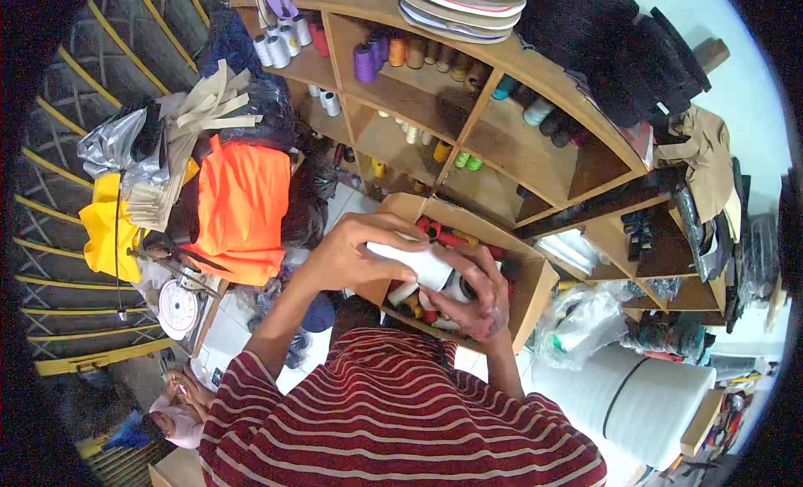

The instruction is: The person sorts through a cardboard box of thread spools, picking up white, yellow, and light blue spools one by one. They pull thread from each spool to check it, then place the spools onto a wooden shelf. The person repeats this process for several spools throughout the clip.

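My left hand (pixel 358 251) grips a white spool of thread (pixel 428 268) from its left side, thumb beneath and fingers over the top. At the spool's other end my right hand (pixel 479 296) curls its fingers and thumb round it. A pale round end shows inside the right hand; whether it belongs to a second spool I cannot tell. Both hands are above an open cardboard box (pixel 529 307), which holds several spools, among them a red spool (pixel 452 238). The hands hide much of the box's contents.
Beyond the box stands a wooden shelf unit (pixel 401 92) with thread spools in several colours. Orange fabric (pixel 244 209) hangs at the left. At the right are a clear plastic bag (pixel 579 324) and a large white roll (pixel 623 395). Another person (pixel 180 412) is at the lower left.
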A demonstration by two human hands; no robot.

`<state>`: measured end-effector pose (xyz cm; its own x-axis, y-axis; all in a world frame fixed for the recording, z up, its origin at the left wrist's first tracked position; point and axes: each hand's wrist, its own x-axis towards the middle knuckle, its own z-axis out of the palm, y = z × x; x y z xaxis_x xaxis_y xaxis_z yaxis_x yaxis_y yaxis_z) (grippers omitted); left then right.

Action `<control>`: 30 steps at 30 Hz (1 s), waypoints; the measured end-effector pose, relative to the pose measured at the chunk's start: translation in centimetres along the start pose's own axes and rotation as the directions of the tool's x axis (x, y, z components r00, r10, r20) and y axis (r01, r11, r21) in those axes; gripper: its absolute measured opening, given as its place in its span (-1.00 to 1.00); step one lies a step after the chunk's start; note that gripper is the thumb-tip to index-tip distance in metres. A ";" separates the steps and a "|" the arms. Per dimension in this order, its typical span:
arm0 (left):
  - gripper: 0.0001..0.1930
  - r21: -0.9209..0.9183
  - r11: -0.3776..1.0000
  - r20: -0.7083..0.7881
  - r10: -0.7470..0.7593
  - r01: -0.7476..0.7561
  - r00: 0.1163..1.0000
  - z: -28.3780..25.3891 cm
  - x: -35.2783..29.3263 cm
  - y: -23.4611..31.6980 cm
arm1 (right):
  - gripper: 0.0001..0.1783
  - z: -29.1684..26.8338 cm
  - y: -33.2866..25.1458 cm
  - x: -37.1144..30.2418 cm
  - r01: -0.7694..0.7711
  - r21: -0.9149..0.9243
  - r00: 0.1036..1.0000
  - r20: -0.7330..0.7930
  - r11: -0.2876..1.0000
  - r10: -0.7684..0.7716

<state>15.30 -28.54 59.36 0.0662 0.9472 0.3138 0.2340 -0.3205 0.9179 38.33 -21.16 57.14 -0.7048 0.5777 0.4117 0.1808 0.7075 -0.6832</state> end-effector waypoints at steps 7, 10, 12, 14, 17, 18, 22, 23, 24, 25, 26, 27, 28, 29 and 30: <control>-0.85 0.044 0.998 -0.068 0.037 -0.034 0.997 0.8 0.0 0.3 | -0.30 -0.4 -0.9 0.4 -0.061 0.001 0.998 0.009 0.998 0.061; -0.88 0.109 0.991 -0.130 0.091 -0.077 0.987 1.4 0.1 0.6 | -0.28 -0.2 -0.4 0.2 -0.038 0.002 0.999 -0.007 0.999 0.038; -0.90 0.203 0.972 -0.183 0.159 -0.121 0.970 1.8 0.3 0.6 | -0.28 0.0 -0.2 0.1 -0.020 0.003 0.999 -0.028 1.000 0.020; -0.90 0.275 0.954 -0.237 0.185 -0.117 0.954 2.3 0.6 1.0 | -0.28 0.3 0.3 -0.5 -0.022 -0.076 0.999 -0.031 0.997 0.020; -0.89 0.251 0.967 -0.391 0.058 0.046 0.918 2.5 0.5 1.3 | -0.29 -0.1 -0.2 0.0 -0.038 -0.017 0.999 0.004 0.999 0.038; -0.88 0.212 0.969 -0.448 -0.015 0.123 0.894 2.6 0.5 1.3 | -0.29 -0.3 -0.5 0.2 -0.048 0.032 0.999 0.023 0.998 0.047; -0.83 0.176 0.969 -0.603 -0.034 0.174 0.797 0.7 1.3 -0.8 | -0.35 -0.1 -1.1 0.2 0.006 -0.014 1.000 0.022 1.000 -0.005; -0.82 0.151 0.970 -0.629 -0.056 0.193 0.776 0.1 1.5 -1.0 | -0.33 -0.2 -1.4 0.1 -0.006 0.001 0.999 0.039 1.000 0.006; -0.81 0.125 0.970 -0.653 -0.079 0.210 0.754 -0.4 1.7 -1.1 | -0.32 -0.3 -1.6 0.1 -0.018 0.017 0.998 0.057 1.000 0.017; -0.80 0.099 0.969 -0.675 -0.103 0.228 0.731 -0.8 1.7 -1.3 | -0.30 -0.3 -1.7 0.2 -0.030 0.032 0.997 0.074 0.999 0.028; -0.77 0.104 0.965 -0.668 -0.111 0.240 0.736 -1.3 1.5 -1.7 | -0.30 -0.3 -1.5 0.1 -0.017 0.055 0.997 0.073 0.998 0.013; -0.77 0.111 0.959 -0.644 -0.132 0.262 0.753 -1.7 1.3 -1.7 | -0.31 -0.2 -1.4 0.0 -0.010 0.059 0.999 0.051 0.998 0.007; -0.78 0.119 0.952 -0.620 -0.152 0.284 0.770 -2.0 1.2 -1.6 | -0.31 0.0 -1.3 -0.1 -0.004 0.064 1.000 0.030 0.998 0.002; -0.78 0.125 0.943 -0.596 -0.177 0.308 0.783 -2.3 0.9 -1.5 | -0.32 0.1 -1.4 -0.2 0.002 0.069 1.000 0.012 0.998 -0.002; -0.78 0.038 0.947 -0.543 -0.249 0.319 0.802 -2.4 0.5 -1.2 | -0.32 -0.1 -1.4 0.0 0.020 0.046 1.000 0.016 0.999 -0.020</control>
<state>12.68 -27.77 59.02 -0.5320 0.8324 0.1554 0.2795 -0.0006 0.9601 38.18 -22.13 58.15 -0.7194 0.5565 0.4157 0.1352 0.6993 -0.7020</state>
